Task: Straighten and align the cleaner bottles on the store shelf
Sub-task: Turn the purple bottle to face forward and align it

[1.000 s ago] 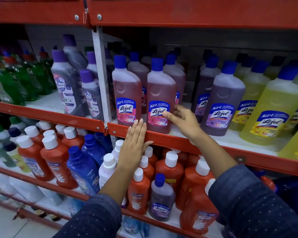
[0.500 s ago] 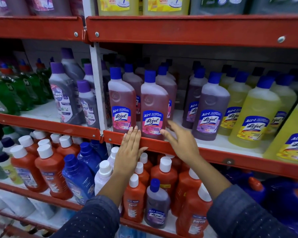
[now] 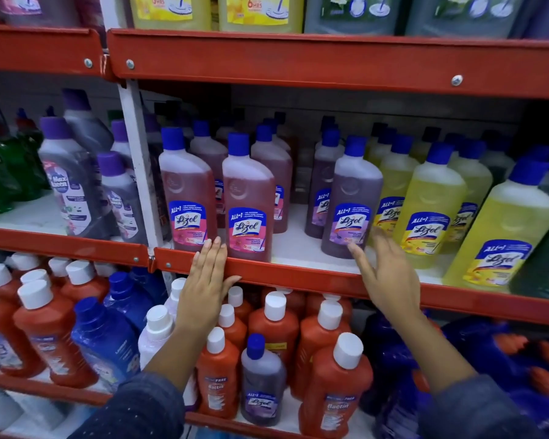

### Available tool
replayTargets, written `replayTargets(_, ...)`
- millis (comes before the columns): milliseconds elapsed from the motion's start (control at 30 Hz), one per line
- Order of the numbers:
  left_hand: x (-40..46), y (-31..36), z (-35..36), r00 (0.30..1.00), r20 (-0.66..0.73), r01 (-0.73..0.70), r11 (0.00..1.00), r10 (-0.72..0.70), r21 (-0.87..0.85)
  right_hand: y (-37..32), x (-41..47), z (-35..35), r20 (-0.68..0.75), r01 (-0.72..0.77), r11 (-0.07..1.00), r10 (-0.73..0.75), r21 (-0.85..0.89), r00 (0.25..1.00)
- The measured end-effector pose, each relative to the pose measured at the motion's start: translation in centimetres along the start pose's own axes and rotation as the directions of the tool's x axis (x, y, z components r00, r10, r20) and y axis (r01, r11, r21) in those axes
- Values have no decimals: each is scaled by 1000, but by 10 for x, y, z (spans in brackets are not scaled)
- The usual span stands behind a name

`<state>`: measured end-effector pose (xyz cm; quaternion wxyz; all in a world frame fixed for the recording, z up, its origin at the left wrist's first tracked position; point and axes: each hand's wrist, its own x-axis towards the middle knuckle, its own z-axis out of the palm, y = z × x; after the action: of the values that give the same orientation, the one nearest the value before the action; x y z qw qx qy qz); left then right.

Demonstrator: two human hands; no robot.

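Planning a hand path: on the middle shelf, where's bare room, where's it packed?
Free: white shelf floor between the pink bottle and the purple bottle, running back. Crowded: yellow bottles to the right stand shoulder to shoulder. The right hand is open near the purple bottle.
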<state>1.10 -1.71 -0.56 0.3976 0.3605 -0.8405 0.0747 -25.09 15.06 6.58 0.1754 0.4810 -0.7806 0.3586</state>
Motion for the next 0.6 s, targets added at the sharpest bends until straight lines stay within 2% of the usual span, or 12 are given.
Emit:
replayTargets(100, 0, 1, -1, 1000, 8, 5, 1000, -5, 4, -2, 21, -7, 41, -92, 980, 86, 174, 995)
replayTargets(167, 0, 1, -2, 1000, 13, 11, 1000, -11, 2, -1, 35, -8, 99, -141, 931, 114, 337, 989)
replayTargets(267, 0, 2, -3, 1000, 18, 6, 1000, -6, 4, 3, 50, -3, 195, -282, 748, 206, 600, 959)
replayTargets(333, 0, 2, -4, 1000, 22, 8, 1000, -8, 6, 7, 54, 1, 244, -347, 611, 248, 711, 937)
replayTargets(433, 0, 2, -4, 1000, 26, 15, 1000, -15, 8, 13, 57, 3, 292, -379, 534, 242, 756, 925)
replayTargets(600, 0, 1, -1, 1000, 29, 11, 1000, -11, 13, 14, 56, -3, 304, -366, 540, 203, 758, 931)
